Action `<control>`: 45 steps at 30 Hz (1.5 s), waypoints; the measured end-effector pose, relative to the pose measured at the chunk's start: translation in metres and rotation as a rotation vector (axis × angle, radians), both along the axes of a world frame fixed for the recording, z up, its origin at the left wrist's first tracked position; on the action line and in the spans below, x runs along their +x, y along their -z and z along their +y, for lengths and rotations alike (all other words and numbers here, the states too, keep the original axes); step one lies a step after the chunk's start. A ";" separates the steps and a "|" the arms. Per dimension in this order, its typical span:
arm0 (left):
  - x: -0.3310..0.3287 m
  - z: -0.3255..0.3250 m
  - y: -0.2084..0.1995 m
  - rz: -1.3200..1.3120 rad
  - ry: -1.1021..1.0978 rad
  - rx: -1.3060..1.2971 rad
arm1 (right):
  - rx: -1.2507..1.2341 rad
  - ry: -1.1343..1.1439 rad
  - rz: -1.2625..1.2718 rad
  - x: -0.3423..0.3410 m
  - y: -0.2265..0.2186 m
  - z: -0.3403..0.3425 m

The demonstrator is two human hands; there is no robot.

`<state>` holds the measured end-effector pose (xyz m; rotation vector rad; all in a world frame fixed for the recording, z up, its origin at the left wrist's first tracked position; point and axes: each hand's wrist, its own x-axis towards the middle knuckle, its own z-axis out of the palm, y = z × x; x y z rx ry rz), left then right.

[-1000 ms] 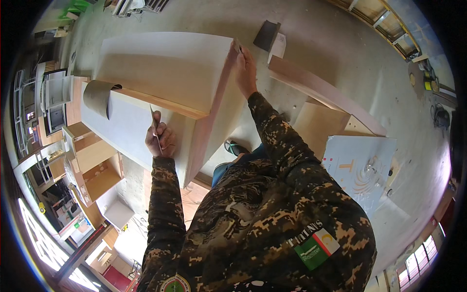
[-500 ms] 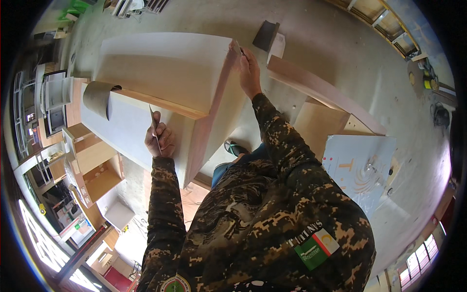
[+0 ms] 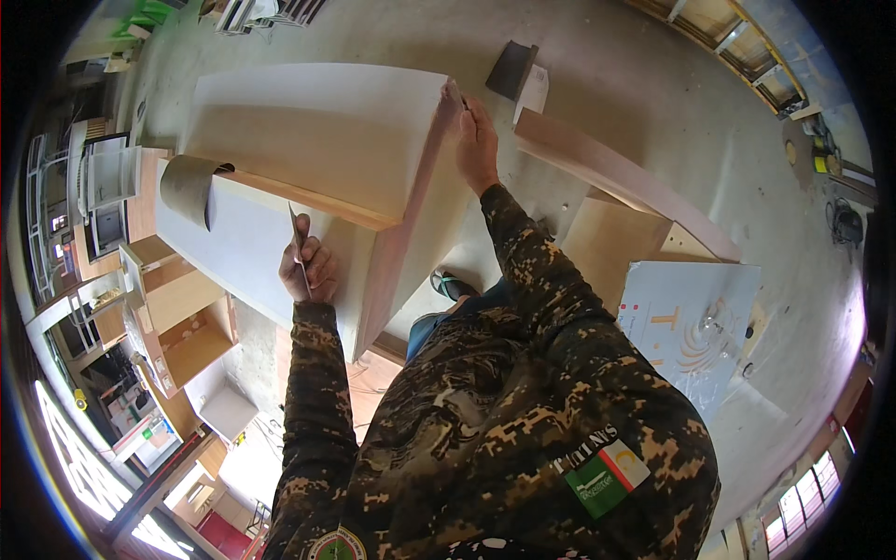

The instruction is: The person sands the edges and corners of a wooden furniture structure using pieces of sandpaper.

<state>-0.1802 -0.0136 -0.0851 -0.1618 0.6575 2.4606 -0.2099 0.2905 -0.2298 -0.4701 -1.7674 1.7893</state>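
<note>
White-faced wooden unit (image 3: 313, 140), pinkish edge (image 3: 385, 257) at right; thin flat tool (image 3: 299, 247), held edge-on

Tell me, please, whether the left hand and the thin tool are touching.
Touching. The head view shows the left hand closed around the thin tool, whose upper end sticks out beyond the grip.

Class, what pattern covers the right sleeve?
Dark camouflage with blocky tan patches covers the right sleeve, seen best in the head view.

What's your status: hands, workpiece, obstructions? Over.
Left hand gripping thin flat tool. Right hand at far corner of pale workpiece, grip unclear. Curled sheet on its left part, away from hands.
</note>
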 end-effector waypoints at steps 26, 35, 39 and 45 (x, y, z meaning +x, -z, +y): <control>-0.001 0.006 -0.001 -0.001 0.013 0.041 | 0.165 -0.013 0.016 0.013 0.007 -0.015; -0.003 0.007 -0.002 -0.009 0.035 0.062 | 0.053 -0.310 -0.022 0.054 0.016 0.008; -0.001 0.002 0.000 0.048 0.007 0.037 | -0.212 -0.352 -0.041 0.056 0.020 0.014; 0.002 0.001 0.007 0.096 -0.002 0.057 | -0.260 -0.138 -0.014 0.021 0.015 0.012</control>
